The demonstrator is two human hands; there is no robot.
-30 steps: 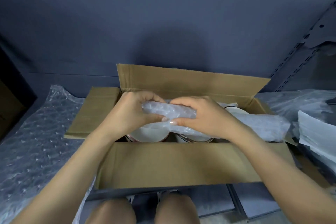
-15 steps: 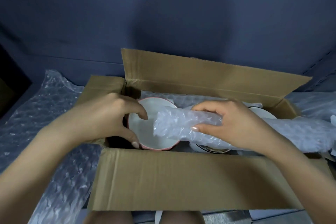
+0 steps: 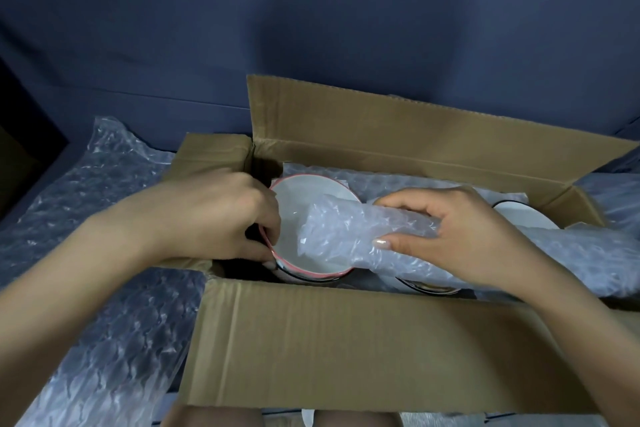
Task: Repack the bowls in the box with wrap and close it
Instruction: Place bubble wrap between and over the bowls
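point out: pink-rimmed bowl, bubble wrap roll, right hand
pink-rimmed bowl [image 3: 298, 198]: head view, on its white inside.
bubble wrap roll [image 3: 349, 236]: head view, on its left end.
right hand [image 3: 467, 236]: head view, on its back.

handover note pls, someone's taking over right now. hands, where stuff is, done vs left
Left hand: grip on the near-left rim of the pink-rimmed bowl, which sits in the box.
Right hand: grip round a roll of bubble wrap held over the bowls.
Dark-rimmed bowl at the box's right end; another partly hidden under the roll.
Done: bowls in the box, wrap lining the far side.
Left: tuck the roll in, close the flaps.
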